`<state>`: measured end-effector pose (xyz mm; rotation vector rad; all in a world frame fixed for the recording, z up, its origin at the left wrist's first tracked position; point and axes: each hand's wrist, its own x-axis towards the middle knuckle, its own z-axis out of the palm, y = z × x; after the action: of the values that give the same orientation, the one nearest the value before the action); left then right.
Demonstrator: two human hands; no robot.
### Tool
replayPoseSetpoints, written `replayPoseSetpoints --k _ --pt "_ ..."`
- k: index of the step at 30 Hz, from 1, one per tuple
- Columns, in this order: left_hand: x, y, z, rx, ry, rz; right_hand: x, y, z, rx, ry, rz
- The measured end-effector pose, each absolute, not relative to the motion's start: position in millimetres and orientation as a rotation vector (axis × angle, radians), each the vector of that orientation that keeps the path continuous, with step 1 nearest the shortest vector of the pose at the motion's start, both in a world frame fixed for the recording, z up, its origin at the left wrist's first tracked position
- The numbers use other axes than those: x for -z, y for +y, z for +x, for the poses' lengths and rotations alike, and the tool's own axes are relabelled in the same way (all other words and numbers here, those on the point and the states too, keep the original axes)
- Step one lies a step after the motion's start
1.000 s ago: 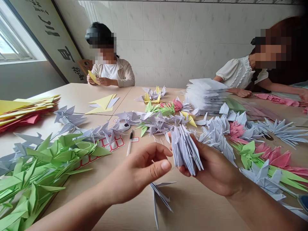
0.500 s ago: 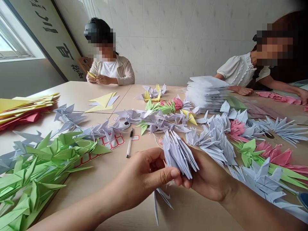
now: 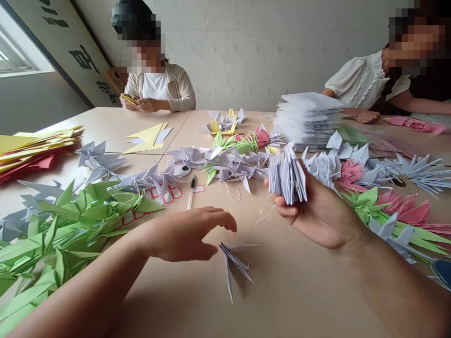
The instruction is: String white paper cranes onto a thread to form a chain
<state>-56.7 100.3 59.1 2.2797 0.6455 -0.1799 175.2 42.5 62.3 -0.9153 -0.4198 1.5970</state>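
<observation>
My right hand (image 3: 317, 218) is raised over the table, its fingers wrapped round a bundle of folded white paper cranes (image 3: 287, 176) pressed tightly together. Nothing is in my left hand (image 3: 190, 232), whose fingers are parted and curved above the tabletop. Just beyond its fingertips, a small loose white folded paper piece (image 3: 234, 265) lies on the table with its points spread. A thin pale thread (image 3: 262, 216) trails on the surface below the bundle. Farther back, a string of white paper cranes (image 3: 229, 166) with green ones among them stretches across the table.
Green paper cranes (image 3: 81, 220) pile up at left, with yellow and red paper (image 3: 38, 150) behind. A pen (image 3: 191, 192) lies mid-table. Packed clear bags (image 3: 306, 122) are stacked at the back, near pink cranes (image 3: 405, 206). Two people sit across; one holds yellow paper (image 3: 128, 99).
My hands have separated. The right has carried the paper bundle up and to the right; the left has let go and moved left, opening. The loose folded piece now shows fully.
</observation>
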Motion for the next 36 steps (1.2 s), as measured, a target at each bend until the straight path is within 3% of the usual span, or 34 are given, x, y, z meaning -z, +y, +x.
replayPoseSetpoints --k 3,7,14,20,27,36 --pt "-50 97 -51 0.299 0.551 2.323 -63 44 180 -1.544 -0.463 -0.894" --pt "-39 94 -40 0.147 0.585 2.252 -59 42 183 -1.531 -0.588 -0.824" --pt "-46 106 -47 -0.478 0.551 1.161 -67 40 190 -1.472 -0.691 -0.742" --pt "-55 89 -41 -0.51 0.366 0.701 -57 27 176 -1.608 -0.949 -0.682" --pt "-49 76 -32 -0.446 0.379 0.695 -46 21 155 -1.72 -1.234 -0.544" --pt "-55 72 -28 -0.631 0.573 1.235 -40 19 155 -1.48 -1.254 -0.782"
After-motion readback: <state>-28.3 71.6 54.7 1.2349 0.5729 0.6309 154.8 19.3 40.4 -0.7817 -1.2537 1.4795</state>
